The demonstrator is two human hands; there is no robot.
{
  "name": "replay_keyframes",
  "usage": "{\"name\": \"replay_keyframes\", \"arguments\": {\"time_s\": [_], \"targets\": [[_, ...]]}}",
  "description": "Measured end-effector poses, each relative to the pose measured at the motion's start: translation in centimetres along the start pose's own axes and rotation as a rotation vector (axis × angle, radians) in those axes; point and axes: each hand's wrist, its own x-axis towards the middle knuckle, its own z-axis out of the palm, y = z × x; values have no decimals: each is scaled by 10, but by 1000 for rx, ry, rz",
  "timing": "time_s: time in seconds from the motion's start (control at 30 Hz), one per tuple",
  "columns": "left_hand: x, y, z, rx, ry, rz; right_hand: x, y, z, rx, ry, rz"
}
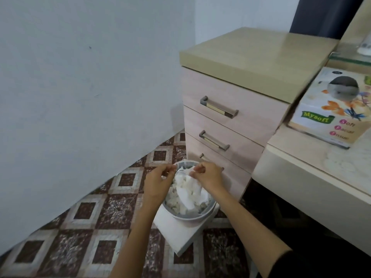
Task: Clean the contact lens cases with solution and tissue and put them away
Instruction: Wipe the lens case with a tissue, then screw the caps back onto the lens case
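Observation:
A round grey waste bin (208, 211) stands on the floor in front of the drawer unit, filled with crumpled white tissues. A smoother white tissue (187, 194) lies on top of the pile and reaches up between my hands. My right hand (208, 176) is over the bin's far rim, and its curled fingertips pinch the tissue's upper edge. My left hand (159, 180) hovers at the bin's left rim, fingers loosely curled, holding nothing that I can see. No contact lens case shows in this view.
A three-drawer unit (226, 117) stands right behind the bin. A cream table (313, 177) at the right carries a Mysoft tissue box (329, 117). A white board (178, 233) lies under the bin on the patterned tile floor (80, 227). A blue wall is at the left.

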Motion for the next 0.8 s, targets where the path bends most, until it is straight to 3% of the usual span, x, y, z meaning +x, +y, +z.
{"name": "replay_keyframes", "arguments": {"time_s": [0.2, 0.4, 0.57, 0.8], "targets": [[1, -14, 3, 29, -20, -52, 0, 26, -10, 27, -67, 83], [6, -3, 6, -6, -39, 17, -19, 4, -47, 167, -96, 35], [7, 45, 7, -94, -60, 127, -56, -40, -86, 261, -104, -118], [-2, 158, 3, -318, -104, 344, -111, -79, -178, 316, 13, -242]]}}
